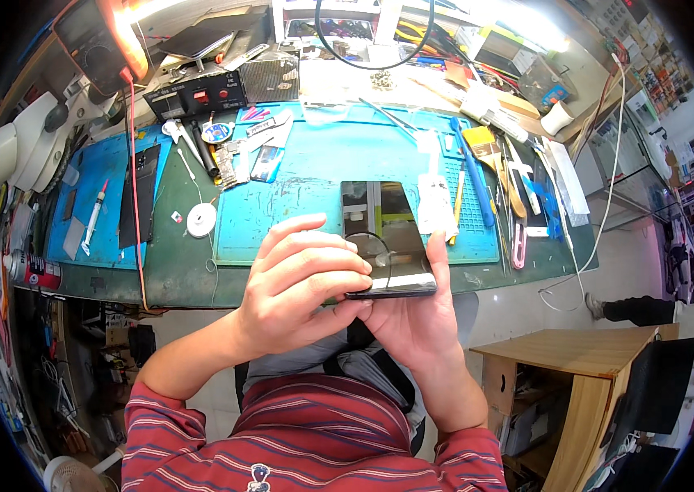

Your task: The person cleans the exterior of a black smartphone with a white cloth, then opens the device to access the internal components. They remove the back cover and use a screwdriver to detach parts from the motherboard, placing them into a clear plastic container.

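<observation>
A black smartphone [388, 215] with a glossy, reflecting face is held just past the near edge of the workbench, its far end over the blue mat [306, 180]. My right hand [419, 324] supports it from below, with the thumb along its right edge. At the lower left corner, my left hand [302, 275] pinches the phone, fingertips on the face and thumb by the bottom edge. The phone's back is hidden.
Left of the mat are a white spool [201, 220] and a syringe [95, 215]. A white bottle [434, 201], a blue-handled tool [473, 176] and a yellow brush [482, 146] lie at right. A microscope [31, 139] stands far left; a wooden cabinet [568, 348] is at lower right.
</observation>
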The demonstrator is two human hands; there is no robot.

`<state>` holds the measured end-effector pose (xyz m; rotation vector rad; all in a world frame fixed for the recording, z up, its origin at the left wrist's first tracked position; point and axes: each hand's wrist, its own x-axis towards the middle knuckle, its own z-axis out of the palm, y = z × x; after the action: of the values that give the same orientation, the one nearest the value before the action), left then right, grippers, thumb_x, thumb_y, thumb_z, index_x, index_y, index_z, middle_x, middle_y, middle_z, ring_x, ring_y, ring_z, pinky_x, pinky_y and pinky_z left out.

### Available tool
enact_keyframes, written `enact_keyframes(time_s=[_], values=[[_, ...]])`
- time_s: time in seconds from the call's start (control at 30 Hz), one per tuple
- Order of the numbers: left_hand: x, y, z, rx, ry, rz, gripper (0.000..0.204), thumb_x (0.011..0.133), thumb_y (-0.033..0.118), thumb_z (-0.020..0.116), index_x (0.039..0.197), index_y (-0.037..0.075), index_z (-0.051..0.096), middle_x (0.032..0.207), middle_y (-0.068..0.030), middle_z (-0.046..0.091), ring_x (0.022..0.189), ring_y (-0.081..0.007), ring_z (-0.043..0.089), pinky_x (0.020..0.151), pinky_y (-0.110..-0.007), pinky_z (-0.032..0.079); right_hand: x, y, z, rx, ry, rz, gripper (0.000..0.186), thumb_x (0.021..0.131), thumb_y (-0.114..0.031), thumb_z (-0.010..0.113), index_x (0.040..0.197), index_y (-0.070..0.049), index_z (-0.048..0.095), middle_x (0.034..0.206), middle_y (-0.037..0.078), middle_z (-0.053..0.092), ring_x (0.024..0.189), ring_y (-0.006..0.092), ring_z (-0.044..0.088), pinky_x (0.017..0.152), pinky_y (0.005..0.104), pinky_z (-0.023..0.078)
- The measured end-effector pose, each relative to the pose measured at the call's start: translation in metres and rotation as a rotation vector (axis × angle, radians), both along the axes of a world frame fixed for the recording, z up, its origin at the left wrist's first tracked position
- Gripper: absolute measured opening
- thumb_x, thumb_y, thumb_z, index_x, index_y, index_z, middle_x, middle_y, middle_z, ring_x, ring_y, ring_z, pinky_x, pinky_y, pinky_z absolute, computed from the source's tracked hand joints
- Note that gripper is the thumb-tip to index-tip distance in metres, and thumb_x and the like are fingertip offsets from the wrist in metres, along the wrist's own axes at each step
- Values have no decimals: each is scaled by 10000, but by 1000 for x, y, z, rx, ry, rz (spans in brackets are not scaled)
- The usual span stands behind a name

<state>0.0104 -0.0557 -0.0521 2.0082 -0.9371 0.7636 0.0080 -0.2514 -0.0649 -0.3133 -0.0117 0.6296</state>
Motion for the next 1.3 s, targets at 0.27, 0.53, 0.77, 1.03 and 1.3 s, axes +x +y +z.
enact_keyframes(time_s=[0.27, 0.53, 0.77, 1.03, 1.3], values=[[-1, -9, 6, 28, 14, 0, 381, 711, 126, 844, 1079, 89, 753, 1105, -73, 749, 1046, -269, 687, 1033, -507, 494, -1, 3, 1, 66, 46, 39, 816, 1047, -732, 266, 1420, -54, 525, 1299, 108, 656, 1165, 228, 662, 941, 419, 570], [2, -23, 4, 119, -322, 108, 333, 674, 150, 800, 1007, 138, 783, 1008, 4, 707, 938, -191, 635, 825, -373, 546, -5, 4, -2, 34, 72, 45, 792, 1054, -715, 309, 1409, -44, 536, 1305, 66, 650, 1178, 174, 634, 1027, 365, 520], [-1, -25, 3, 137, -327, 148, 322, 683, 154, 808, 1004, 146, 783, 1002, 20, 701, 928, -187, 622, 848, -386, 545, -5, 4, -1, 3, 33, 55, 759, 1055, -707, 335, 1435, -79, 530, 1324, 52, 652, 1181, 166, 642, 1022, 335, 529], [-3, -25, 1, 168, -350, 160, 324, 700, 153, 820, 1023, 140, 790, 1013, 19, 703, 939, -187, 619, 877, -394, 543, -5, 3, -6, 81, 33, 56, 729, 1067, -682, 343, 1435, -82, 531, 1327, 49, 650, 1172, 155, 639, 1016, 324, 528], [-2, -25, -2, 178, -405, 172, 327, 702, 171, 786, 1027, 133, 806, 1030, 5, 714, 950, -193, 619, 890, -397, 551, -6, 5, 3, 24, 13, 48, 731, 1072, -672, 343, 1463, -76, 505, 1359, 60, 635, 1209, 175, 624, 1061, 338, 504]])
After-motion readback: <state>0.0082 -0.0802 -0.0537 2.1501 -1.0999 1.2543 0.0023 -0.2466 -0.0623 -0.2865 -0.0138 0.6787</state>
